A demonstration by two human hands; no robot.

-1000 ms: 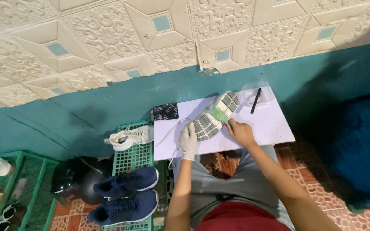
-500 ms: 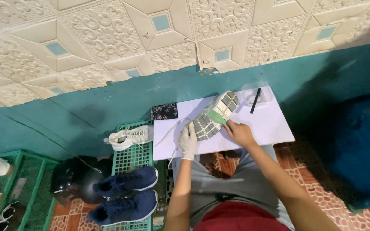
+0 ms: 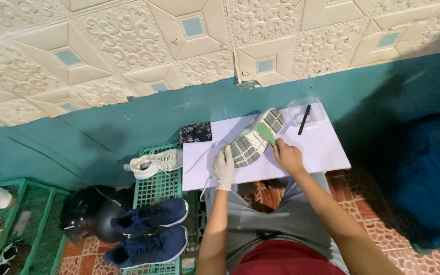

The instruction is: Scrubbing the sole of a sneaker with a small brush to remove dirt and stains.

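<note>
A black pen (image 3: pixel 304 119) lies on a clear plastic bag (image 3: pixel 306 113) near the far corner of the white board (image 3: pixel 327 147). A dark flowered pouch (image 3: pixel 195 132) sits at the board's other far corner. A white sneaker (image 3: pixel 155 162) and a pair of navy sneakers (image 3: pixel 151 231) rest on a green plastic rack (image 3: pixel 160 186), beside a black helmet (image 3: pixel 90 214)

light: bright, even on white bench (image 3: pixel 322 147)
shadow: heavy dark patch at 3 o'clock
focus: sharp centre
edges: wide-angle bend, wall panels (image 3: pixel 128 46) curve
</note>
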